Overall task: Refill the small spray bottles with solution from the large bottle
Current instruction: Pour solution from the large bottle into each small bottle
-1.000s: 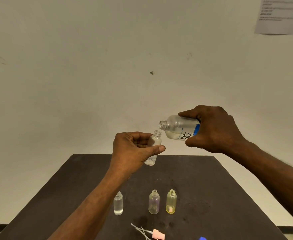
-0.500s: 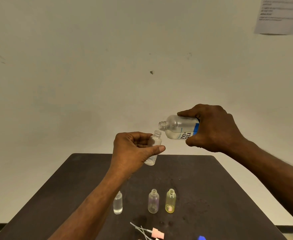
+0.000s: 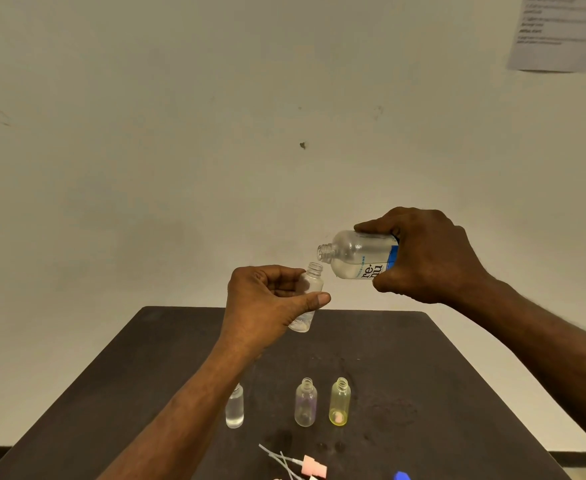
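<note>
My left hand (image 3: pixel 267 306) holds a small clear spray bottle (image 3: pixel 308 299) upright above the far part of the dark table (image 3: pixel 440 393), its neck uncapped. My right hand (image 3: pixel 426 258) grips the large clear bottle (image 3: pixel 360 254) with a blue-and-white label, tipped on its side with its open mouth just above and right of the small bottle's neck. Some liquid lies in the large bottle's lower side. On the table stand a clear small bottle (image 3: pixel 235 410), partly behind my left forearm, a purple-tinted one (image 3: pixel 306 403) and a yellow one (image 3: pixel 340 402), the last two uncapped.
Pink spray heads with white dip tubes (image 3: pixel 305 465) lie at the table's near edge, beside a blue cap (image 3: pixel 401 475). Damp spots mark the table near the bottles. A plain wall stands behind, with a paper sheet (image 3: pixel 558 32) at the top right.
The large bottle and my right hand have risen slightly and the bottle's mouth has stayed near the small bottle's neck. My left hand has held still.
</note>
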